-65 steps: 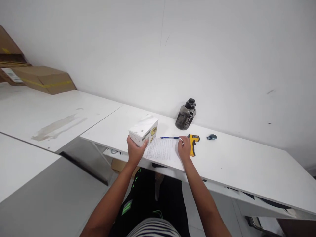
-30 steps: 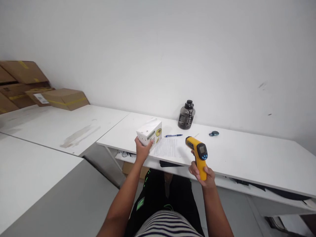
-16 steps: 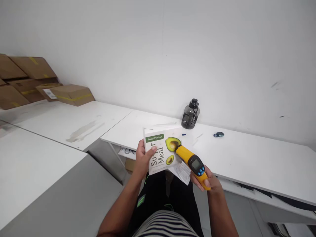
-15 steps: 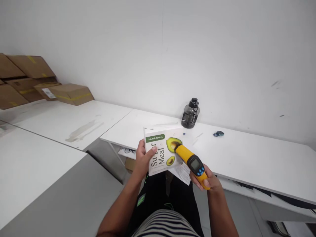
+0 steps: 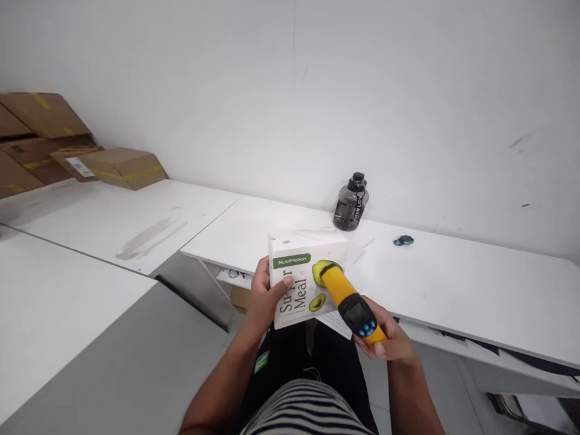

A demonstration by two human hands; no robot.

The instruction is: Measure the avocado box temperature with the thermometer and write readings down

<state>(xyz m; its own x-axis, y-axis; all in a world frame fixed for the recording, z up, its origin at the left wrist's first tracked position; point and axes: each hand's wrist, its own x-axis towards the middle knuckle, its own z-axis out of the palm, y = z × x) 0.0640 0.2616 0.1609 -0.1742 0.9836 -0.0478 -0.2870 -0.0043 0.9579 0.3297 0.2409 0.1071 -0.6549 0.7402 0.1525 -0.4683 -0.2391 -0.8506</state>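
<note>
My left hand (image 5: 268,293) grips the left side of a white meal box (image 5: 294,302), its thumb laid across the front. Green lettering and avocado pictures show on the box, which is held upright in front of me. In my right hand (image 5: 389,338) is a yellow and black infrared thermometer (image 5: 344,293), my fingers wrapped round its handle. Its nose points at the upper avocado picture and overlaps it; whether it touches the box I cannot tell. The thermometer's small screen looks dark, with blue buttons below it. Part of a white printed sheet (image 5: 338,324) shows beneath the box.
A dark grey bottle (image 5: 351,205) stands on the white table (image 5: 453,278) by the wall. To its right lies a small dark bluish object (image 5: 403,240). Cardboard boxes (image 5: 124,167) are stacked at the far left. Below the tabletop runs a shelf holding items.
Box and thermometer have shifted slightly right in the view, which has itself moved a little. The thermometer is turned more steeply, and its screen has gone from lighter to dark.
</note>
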